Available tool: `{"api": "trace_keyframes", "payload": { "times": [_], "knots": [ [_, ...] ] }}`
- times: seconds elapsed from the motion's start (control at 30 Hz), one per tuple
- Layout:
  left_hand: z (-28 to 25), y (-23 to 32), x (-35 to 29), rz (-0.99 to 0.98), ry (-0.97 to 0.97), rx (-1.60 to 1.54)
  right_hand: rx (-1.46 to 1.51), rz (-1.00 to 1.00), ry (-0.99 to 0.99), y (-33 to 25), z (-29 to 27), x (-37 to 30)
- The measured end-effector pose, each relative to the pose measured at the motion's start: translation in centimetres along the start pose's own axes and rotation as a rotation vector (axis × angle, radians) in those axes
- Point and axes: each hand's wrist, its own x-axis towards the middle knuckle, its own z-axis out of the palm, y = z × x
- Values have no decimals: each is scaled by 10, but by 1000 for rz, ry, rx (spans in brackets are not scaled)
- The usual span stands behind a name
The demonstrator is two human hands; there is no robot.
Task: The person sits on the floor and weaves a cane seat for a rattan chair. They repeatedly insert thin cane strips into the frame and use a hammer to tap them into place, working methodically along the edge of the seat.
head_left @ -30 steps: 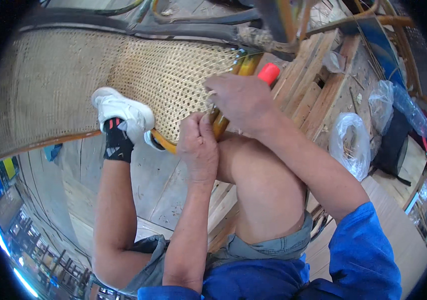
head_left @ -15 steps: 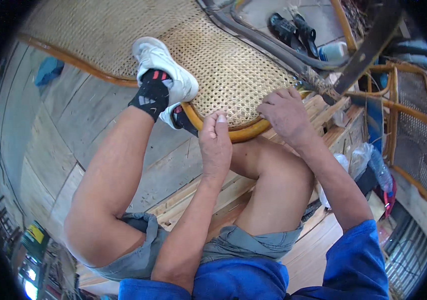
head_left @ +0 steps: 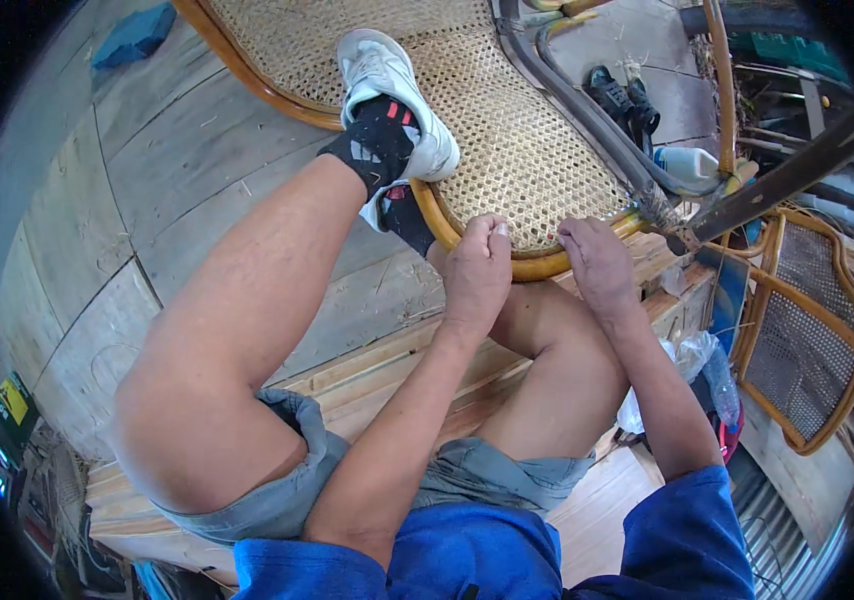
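Note:
Between my knees lies the rounded end of a woven cane panel (head_left: 527,165), edged by a glossy orange-brown rattan rim (head_left: 545,268). My left hand (head_left: 477,272) is closed at the near edge of the weave, thumb against curled fingers. A short way to its right, my right hand (head_left: 602,265) is also closed, its thumb and fingertips pinched together over the rim. Whatever either pinch holds is too small or hidden to make out. My white sneaker (head_left: 402,100) rests on the panel's left side.
A dark curved frame pole (head_left: 597,120) crosses the panel's right side. Beyond it are black sandals (head_left: 625,103) and a white bottle (head_left: 687,162). Another cane-woven frame (head_left: 809,330) stands at right, near plastic bags (head_left: 697,355). Wooden boards (head_left: 377,370) lie beneath my legs.
My right hand has drawn back from lying over the weave to a pinch at the rim. My left hand stays closed at the edge. The whole view has shifted.

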Motion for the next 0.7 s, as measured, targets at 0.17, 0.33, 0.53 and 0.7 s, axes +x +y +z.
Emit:
{"api": "trace_keyframes", "payload": {
  "times": [0.17,0.33,0.53,0.7],
  "knots": [
    [3,-3,0,43,22,4,-36,-12,31,-2,2,-2],
    [3,0,0,6,19,-6,60,3,82,-3,6,-2],
    [4,-5,2,51,35,-37,153,-48,41,9,5,-4],
    [7,-9,3,64,60,-46,160,-77,30,11,4,-4]
  ]
}}
